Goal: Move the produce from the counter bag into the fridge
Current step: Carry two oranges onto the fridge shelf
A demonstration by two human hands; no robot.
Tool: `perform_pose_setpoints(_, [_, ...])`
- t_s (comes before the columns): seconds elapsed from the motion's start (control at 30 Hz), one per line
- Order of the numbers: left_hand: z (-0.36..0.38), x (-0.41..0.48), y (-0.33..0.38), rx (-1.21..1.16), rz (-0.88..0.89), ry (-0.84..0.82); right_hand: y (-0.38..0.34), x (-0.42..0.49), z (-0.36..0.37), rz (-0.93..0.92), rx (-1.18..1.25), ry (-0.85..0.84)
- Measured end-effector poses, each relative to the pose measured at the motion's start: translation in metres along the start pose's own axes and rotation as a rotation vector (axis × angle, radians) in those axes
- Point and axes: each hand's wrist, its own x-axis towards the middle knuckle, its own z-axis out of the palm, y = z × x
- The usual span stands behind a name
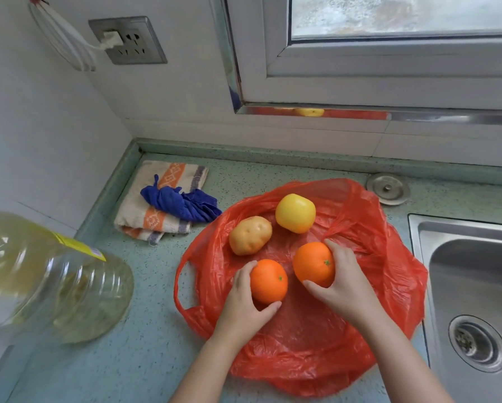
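Gripping one orange each: our left hand [241,301] wraps the nearer orange [268,281] with fingers on its left side and thumb under its near edge, and our right hand [344,283] clasps the farther orange [313,263], fingers over its right side, thumb at its near edge. Both fruits look to be sitting on the red bag [302,353], which is spread open flat on the counter [145,344] (we can't tell if either has cleared the plastic yet). Just beyond the nearer orange on the bag lies a potato [250,235], and right of that, toward the bag's far edge, a yellow apple [295,213]. No fridge in view. We judge the task barely begun: all four items are on the bag, nothing stored, two in hand for a first carry, with potato and apple left for another trip. Right of the bag is the sink [473,280]; left of it an oil jug [49,283].
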Motion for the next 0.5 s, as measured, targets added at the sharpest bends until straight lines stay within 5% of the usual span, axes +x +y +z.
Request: perform_pose_setpoints(0.5, [-0.009,-0.004,-0.005,0.097,-0.09,0.028,0.002,-0.008,0.017,-0.01,0.129,-0.052])
